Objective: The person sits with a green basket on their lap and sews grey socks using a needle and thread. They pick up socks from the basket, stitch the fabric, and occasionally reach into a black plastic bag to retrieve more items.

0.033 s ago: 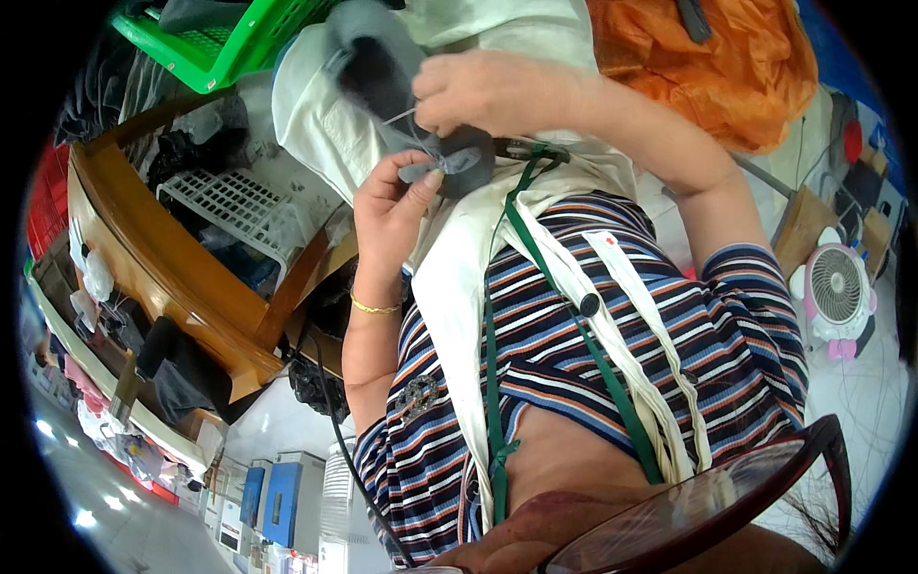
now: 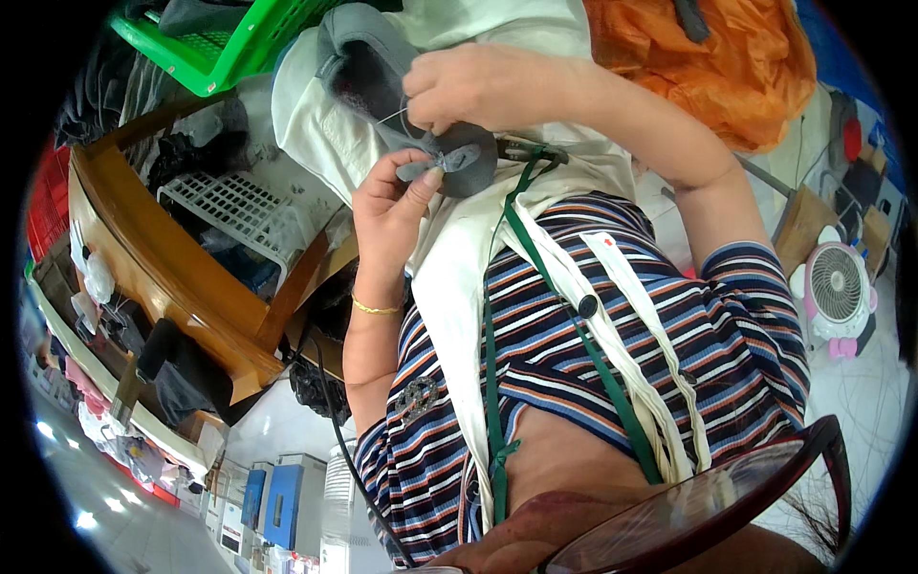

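Note:
A grey soft slipper [image 2: 368, 38] with an open, dark-lined mouth lies on the white cloth over my lap. A small grey fabric bow [image 2: 464, 159] sits on its toe end. My left hand [image 2: 387, 201] pinches the bow between thumb and fingers, right against the slipper. Just above it, my right hand [image 2: 469, 88] has its fingertips closed on a thin pale thread [image 2: 392, 117], which curves between the fingers and the slipper. Whether those fingertips also hold a needle cannot be made out.
A green plastic crate [image 2: 215, 57] stands at the upper left. Beside it are a curved wooden frame [image 2: 182, 268] and a white perforated basket [image 2: 225, 206]. An orange bag [image 2: 727, 67] lies at the upper right. A small pink-and-white fan [image 2: 837, 282] stands at the right.
My right hand has shifted slightly left and up, and its thread now curves in a loop. The slipper has tilted a little; my left hand keeps its pinch on the bow.

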`<state>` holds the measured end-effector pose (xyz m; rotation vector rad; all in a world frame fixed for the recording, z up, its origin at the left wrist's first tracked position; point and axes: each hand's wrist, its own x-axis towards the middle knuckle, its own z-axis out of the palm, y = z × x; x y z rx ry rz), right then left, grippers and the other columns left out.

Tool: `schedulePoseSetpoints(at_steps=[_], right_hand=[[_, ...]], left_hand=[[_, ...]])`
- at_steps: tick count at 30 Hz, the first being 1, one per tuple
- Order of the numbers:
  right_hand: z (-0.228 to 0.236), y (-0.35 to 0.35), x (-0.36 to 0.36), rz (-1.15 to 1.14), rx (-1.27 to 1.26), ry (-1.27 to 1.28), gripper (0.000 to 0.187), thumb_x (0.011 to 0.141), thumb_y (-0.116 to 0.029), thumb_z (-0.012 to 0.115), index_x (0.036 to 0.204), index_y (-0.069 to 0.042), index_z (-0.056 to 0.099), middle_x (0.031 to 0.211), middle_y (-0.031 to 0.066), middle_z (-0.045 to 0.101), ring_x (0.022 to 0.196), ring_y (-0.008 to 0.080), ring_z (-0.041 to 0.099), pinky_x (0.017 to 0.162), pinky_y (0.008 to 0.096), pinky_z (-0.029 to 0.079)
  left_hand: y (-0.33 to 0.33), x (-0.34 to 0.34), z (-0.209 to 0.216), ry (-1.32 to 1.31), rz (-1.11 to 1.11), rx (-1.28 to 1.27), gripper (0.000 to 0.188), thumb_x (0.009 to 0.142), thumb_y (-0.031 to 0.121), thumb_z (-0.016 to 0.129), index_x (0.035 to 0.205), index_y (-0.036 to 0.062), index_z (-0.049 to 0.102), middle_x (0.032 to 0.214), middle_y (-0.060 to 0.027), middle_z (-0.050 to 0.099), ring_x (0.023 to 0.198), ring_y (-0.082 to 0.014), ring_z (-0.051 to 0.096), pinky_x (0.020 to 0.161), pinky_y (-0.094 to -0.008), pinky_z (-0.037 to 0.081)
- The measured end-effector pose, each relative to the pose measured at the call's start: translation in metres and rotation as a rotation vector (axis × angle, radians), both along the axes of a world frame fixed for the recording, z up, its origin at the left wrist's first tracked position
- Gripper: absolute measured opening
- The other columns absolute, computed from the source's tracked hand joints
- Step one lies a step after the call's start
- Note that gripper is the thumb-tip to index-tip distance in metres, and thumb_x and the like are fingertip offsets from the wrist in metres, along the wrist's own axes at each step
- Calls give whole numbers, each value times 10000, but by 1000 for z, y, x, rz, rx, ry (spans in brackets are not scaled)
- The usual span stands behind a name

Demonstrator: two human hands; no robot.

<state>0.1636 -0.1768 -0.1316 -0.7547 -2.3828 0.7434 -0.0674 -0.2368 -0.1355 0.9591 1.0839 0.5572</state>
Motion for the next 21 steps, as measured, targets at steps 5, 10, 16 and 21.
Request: schedulePoseSetpoints(at_steps=[5,10,16,21], right_hand=[[-38,6,3,89,-255,-245,82,808,-92,648,856,-46,601,886,101,556,921,304,587,753,412,477],[-37,-37,7,-218,-340,118,133,844,-167,685,927,-67,655,864,100,587,845,296,597,715,391,479],[-28,-78,2,-371,-241,75,294,764,-225,767,976,-66,639,860,94,578,842,293,603,715,390,498],[-34,-81,-3,-354,-119,180,246,764,-106,753,980,-49,650,800,110,560,767,298,573,650,381,468]], left_hand=[[-7,15,-24,144,-33,61,181,907,66,704,1075,14,664,785,31,620,635,-16,495,557,-174,388],[-13,10,-35,214,-114,179,185,920,61,689,1092,2,661,797,41,619,672,-11,503,583,-168,395],[-12,8,-33,56,-27,50,160,919,12,665,1079,8,656,818,49,610,673,-7,481,603,-159,394],[-9,5,-27,-31,2,-53,165,932,39,662,1093,22,637,838,40,628,676,-16,504,604,-160,407]])
